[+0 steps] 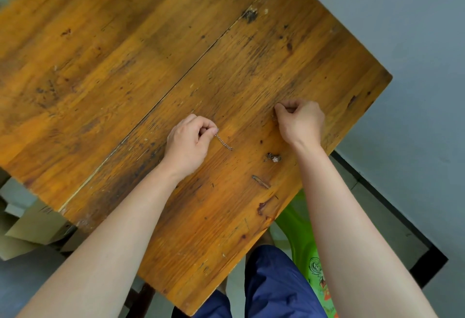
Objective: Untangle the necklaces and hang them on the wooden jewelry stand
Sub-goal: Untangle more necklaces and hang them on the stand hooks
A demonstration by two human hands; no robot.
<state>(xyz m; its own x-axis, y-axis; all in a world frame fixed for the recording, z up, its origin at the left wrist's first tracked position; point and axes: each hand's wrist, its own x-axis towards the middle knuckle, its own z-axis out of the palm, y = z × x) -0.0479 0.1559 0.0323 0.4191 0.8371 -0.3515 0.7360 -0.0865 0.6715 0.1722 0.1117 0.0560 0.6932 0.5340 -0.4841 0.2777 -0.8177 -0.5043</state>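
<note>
1. Progress, as I judge it: the work is at the untangling stage. Nothing is hung, and the wooden jewelry stand is nowhere in view, so all the hanging is left to do.
2. The left hand (191,139) has its fingers curled and pinches one end of a fine silvery chain (224,143). A short run of small links trails from the fingertips down to the bench (125,53).
3. The right hand (300,121), well apart from the left, is curled into a loose fist with thumb and forefinger pressed together low against the wood. A dark speck sits at the tips, but I cannot tell whether it holds anything.
4. No strand is visible between the hands. If one runs there, it is too thin to see.
5. A small pale clump (273,158) lies on the bench near the right wrist. It may be a pendant or knotted links, and it probably still needs freeing.
6. Materials: the bench is orange-varnished planks, scratched and dark-stained, with a seam running diagonally. The chain is metal, limp and light, and likely to snag on itself.
7. A glossy green plastic stool (297,222) shows below the bench edge.
</note>
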